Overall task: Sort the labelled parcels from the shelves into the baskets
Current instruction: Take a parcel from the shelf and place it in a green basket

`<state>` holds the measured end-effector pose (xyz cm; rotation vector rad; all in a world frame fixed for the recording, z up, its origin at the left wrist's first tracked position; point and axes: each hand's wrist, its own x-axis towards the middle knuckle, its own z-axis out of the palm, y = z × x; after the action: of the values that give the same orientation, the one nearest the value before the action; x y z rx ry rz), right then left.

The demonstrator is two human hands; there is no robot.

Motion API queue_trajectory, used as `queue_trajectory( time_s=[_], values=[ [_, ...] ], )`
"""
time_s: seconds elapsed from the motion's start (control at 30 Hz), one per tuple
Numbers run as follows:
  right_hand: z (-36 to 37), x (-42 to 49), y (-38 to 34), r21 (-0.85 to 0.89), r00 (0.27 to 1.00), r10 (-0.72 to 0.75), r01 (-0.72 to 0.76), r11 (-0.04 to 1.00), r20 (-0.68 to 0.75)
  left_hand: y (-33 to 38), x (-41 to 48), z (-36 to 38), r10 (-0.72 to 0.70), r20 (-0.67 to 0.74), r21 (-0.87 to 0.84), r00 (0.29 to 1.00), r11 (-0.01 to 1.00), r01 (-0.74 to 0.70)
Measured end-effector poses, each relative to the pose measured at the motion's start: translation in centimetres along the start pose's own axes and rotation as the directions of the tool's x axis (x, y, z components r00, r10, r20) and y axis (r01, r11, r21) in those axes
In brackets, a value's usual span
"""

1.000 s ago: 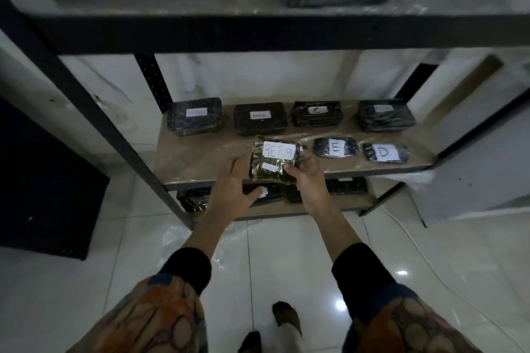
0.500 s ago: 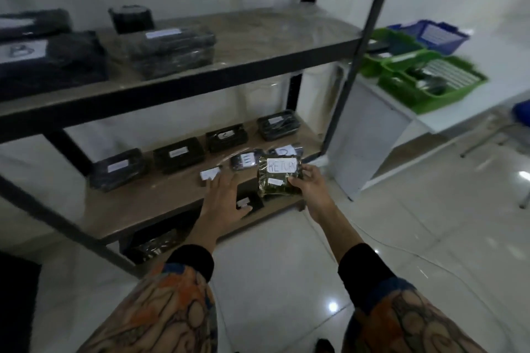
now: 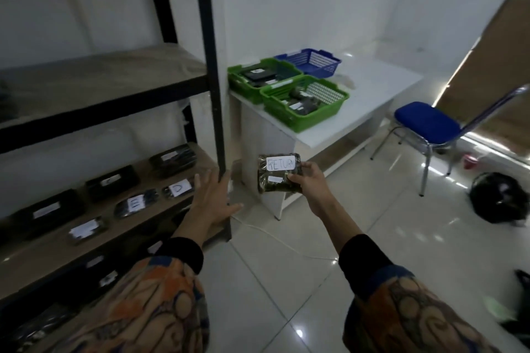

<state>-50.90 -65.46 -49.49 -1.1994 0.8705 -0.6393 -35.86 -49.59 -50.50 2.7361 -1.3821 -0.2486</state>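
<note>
Since the earlier frame, the parcel marked RETURN point(image 3: 279, 173) had been carried clear of the lower shelf point(image 3: 51, 255) and rightward past the shelf unit's front corner post point(image 3: 213, 94). It was held in the air in front of the side of the white table point(image 3: 381, 89), below its top. The right hand point(image 3: 308, 180) held it alone, pinching its right edge with the thumb across the front and the fingers behind. The left hand point(image 3: 213, 203), which had shared the grip one second before, had let go and was spread wide and empty at the shelf's front right corner. Whether it touched the post could not be told.

Two green baskets stood at the table's near left corner, the nearer point(image 3: 315, 120) and the farther point(image 3: 239, 84) both already holding dark parcels. A blue basket point(image 3: 324, 67) stood behind them, with nothing seen in it. Parcels lettered E point(image 3: 136, 205) and D point(image 3: 177, 188) lay near the shelf's front edge, with more behind.

Judged from this, the pick was complete and transport was under way. Choice of basket and placement were still to do, and no basket label could be read.
</note>
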Motion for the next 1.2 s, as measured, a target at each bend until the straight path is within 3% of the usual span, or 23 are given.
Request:
queue_trajectory(
  time_s=[0.5,0.8,1.2],
  values=[
    [-14.2,16.5,-6.3,0.055,0.990,-0.013,0.021,0.998,-0.141,15.4,18.8,-1.4,0.118,-0.030,0.049,0.993,0.992,-0.116],
    [-18.0,33.1,-10.9,-0.017,0.992,0.046,-0.049,0.999,-0.119,18.8,35.5,-2.1,0.045,-0.007,-0.012,0.999,0.999,-0.045],
    [-20.9,50.7,-15.3,-0.084,0.997,0.060,-0.064,0.994,-0.050,22.6,49.1,-2.4,-0.025,0.030,-0.011,0.999,1.000,0.026]
  ],
)
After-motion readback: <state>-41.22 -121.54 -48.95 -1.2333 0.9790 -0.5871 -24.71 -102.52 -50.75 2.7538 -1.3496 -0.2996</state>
